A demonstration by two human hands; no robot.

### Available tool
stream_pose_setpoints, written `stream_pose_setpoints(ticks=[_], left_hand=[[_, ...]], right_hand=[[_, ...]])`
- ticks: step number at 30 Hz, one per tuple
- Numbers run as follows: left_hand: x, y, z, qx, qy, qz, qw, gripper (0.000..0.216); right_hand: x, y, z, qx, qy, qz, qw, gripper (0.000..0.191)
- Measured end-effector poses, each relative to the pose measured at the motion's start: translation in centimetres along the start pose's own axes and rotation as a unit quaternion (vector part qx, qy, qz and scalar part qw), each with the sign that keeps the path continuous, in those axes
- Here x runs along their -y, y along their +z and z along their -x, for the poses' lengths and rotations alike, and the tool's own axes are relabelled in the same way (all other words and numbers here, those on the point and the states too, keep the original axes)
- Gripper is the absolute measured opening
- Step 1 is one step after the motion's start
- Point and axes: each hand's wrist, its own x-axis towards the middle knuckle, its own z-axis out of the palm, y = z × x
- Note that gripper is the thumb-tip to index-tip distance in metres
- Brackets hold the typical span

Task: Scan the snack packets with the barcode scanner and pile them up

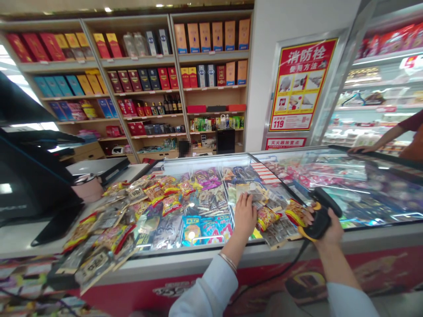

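Observation:
My left hand [245, 214] lies palm down over the freezer's glass top, its fingers stretched forward against a pale flat packet [256, 193]. In my right hand [332, 231] is a black and yellow barcode scanner [320, 216], with a cable hanging from it. A red and yellow snack packet [294, 212] sits right by the scanner and that hand's fingertips; whether the fingers touch it I cannot tell. Between my hands lie another yellow snack packet [268, 217] and several dark clear-fronted packets [279, 233].
A heap of snack packets [115, 220] covers the left counter and part of the chest freezer [198, 257]. A pink cup [87, 188] and a dark monitor [29, 171] stand at left. Another person's arm [383, 138] rests on the freezer's far right edge. Shelves of boxes [145, 81] line the back.

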Motion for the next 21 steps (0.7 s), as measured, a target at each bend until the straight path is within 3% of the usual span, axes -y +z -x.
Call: stream_pose_setpoints(ticks=[21], left_hand=[[-0.6, -1.0, 0.0, 0.028, -0.015, -0.006, 0.999, 0.047]], right_hand=[[0.4, 1.1, 0.5, -0.020, 0.001, -0.002, 1.000, 0.034]])
